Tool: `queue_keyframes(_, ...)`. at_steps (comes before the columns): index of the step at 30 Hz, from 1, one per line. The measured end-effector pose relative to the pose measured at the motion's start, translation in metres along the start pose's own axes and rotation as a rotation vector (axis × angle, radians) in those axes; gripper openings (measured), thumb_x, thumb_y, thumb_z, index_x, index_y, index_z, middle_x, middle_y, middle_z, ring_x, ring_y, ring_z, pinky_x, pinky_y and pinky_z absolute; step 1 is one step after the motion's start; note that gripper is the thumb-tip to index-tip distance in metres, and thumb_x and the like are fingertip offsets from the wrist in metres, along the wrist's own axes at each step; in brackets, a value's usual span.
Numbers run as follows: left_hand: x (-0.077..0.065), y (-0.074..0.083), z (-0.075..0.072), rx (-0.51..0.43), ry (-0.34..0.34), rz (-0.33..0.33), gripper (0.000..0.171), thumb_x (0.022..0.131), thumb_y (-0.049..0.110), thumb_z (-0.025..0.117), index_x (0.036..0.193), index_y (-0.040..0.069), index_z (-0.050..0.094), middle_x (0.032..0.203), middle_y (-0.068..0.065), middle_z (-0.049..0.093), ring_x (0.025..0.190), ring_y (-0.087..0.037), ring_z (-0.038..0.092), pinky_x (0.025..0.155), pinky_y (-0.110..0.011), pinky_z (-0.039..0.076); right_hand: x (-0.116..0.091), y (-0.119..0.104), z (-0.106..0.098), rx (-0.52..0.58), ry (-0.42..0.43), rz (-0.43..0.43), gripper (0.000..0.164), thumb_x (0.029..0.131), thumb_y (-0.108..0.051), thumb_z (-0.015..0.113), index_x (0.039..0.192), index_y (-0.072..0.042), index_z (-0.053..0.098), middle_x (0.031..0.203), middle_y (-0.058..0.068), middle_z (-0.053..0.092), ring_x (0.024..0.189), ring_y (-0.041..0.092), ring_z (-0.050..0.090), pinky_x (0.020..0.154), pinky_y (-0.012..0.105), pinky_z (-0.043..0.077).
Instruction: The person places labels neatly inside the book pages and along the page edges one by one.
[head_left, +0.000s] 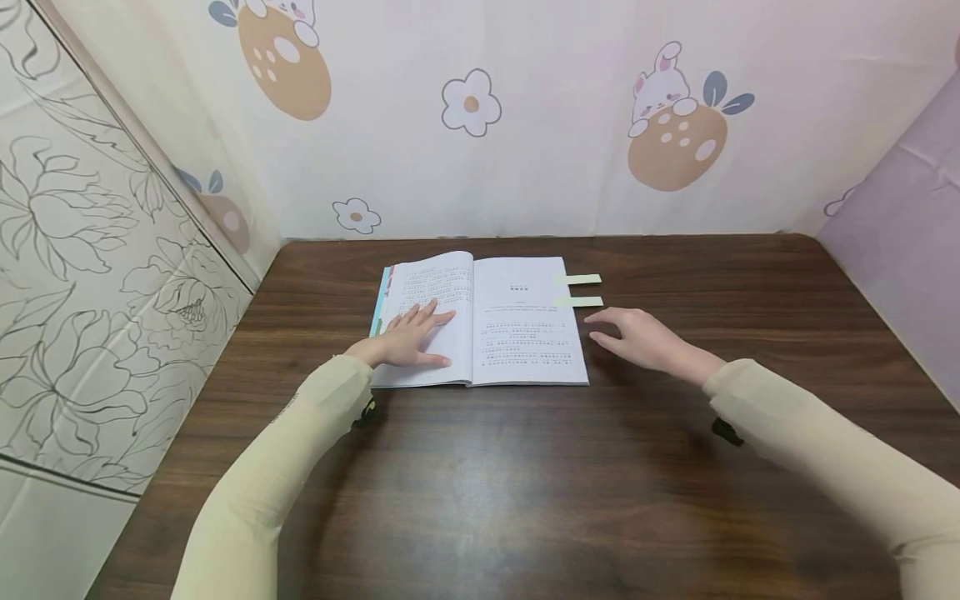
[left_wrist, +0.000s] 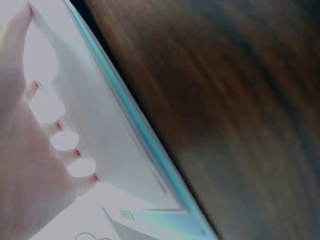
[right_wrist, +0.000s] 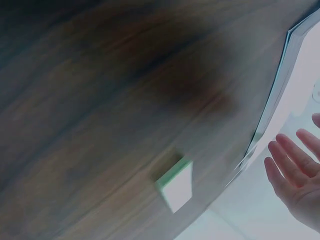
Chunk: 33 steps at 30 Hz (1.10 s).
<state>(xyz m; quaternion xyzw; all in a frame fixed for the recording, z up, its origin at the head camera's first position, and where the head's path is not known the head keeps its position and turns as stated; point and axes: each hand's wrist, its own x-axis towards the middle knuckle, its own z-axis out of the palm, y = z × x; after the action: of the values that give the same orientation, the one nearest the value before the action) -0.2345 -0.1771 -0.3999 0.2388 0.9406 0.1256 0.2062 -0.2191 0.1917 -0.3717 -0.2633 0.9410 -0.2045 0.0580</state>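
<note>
An open book (head_left: 517,292) lies on the brown wooden table, printed text on both pages. With fingers spread, my left hand (head_left: 411,340) rests on the left page; the left wrist view shows its palm over the paper and the book's blue cover edge (left_wrist: 132,120). Two pale green sticky tabs (head_left: 585,280) stick out past the right page's edge. Just right of that page is my right hand (head_left: 641,337), its fingers loosely extended toward the book and holding nothing. In the right wrist view, a small green-edged sticky note pad (right_wrist: 177,186) sits on the table.
The brown table (head_left: 465,483) runs up to a wall hung with a printed curtain (head_left: 547,158). A white panel with line-drawn flowers (head_left: 67,208) borders the left side. A pale lilac surface (head_left: 900,200) stands at the right.
</note>
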Motion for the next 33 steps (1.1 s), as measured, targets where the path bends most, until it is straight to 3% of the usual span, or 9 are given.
queue_keyframes(12,-0.001,0.001,0.000,-0.015,0.000,0.001,0.083,0.079,0.054,0.054,0.143,0.027,0.009,0.148,-0.011,-0.009,0.132,-0.038,-0.005,0.102,-0.057,0.004,-0.023,0.024,-0.008,-0.024,0.085,-0.007,0.028,0.086,-0.011,0.055,0.111,0.003,0.058,0.109,0.020,0.059,0.102,0.033,0.054,0.083,0.047,0.041)
queue_keyframes(14,-0.001,0.001,0.000,-0.013,0.000,0.001,0.082,0.079,0.055,0.054,0.143,0.027,0.009,0.148,-0.011,-0.009,0.132,-0.038,-0.005,0.102,-0.057,0.004,-0.027,0.026,-0.010,-0.028,0.083,0.003,0.029,0.087,-0.011,0.054,0.111,0.003,0.057,0.109,0.020,0.059,0.091,0.030,0.058,0.080,0.046,0.043)
queue_keyframes(17,-0.001,0.001,0.000,-0.015,0.000,0.003,0.082,0.079,0.054,0.054,0.143,0.027,0.009,0.148,-0.011,-0.009,0.132,-0.038,-0.005,0.102,-0.057,0.003,-0.033,0.029,-0.013,-0.034,0.078,0.020,0.030,0.087,-0.013,0.054,0.113,0.002,0.057,0.111,0.022,0.057,0.087,0.029,0.059,0.080,0.046,0.042)
queue_keyframes(23,-0.001,0.001,-0.001,-0.019,-0.001,0.004,0.083,0.079,0.055,0.054,0.143,0.027,0.009,0.148,-0.011,-0.009,0.132,-0.038,-0.005,0.102,-0.057,0.003,-0.040,0.035,-0.016,-0.021,0.063,0.049,0.032,0.088,-0.016,0.053,0.116,0.002,0.055,0.114,0.022,0.056,0.104,0.036,0.051,0.084,0.050,0.039)
queue_keyframes(33,-0.001,0.000,-0.001,-0.023,-0.007,0.004,0.084,0.079,0.056,0.054,0.143,0.027,0.009,0.148,-0.011,-0.009,0.132,-0.038,-0.006,0.101,-0.057,0.003,-0.051,0.047,-0.017,-0.034,0.012,0.061,0.041,0.088,-0.019,0.054,0.122,0.004,0.048,0.118,0.026,0.051,0.107,0.041,0.047,0.083,0.052,0.039)
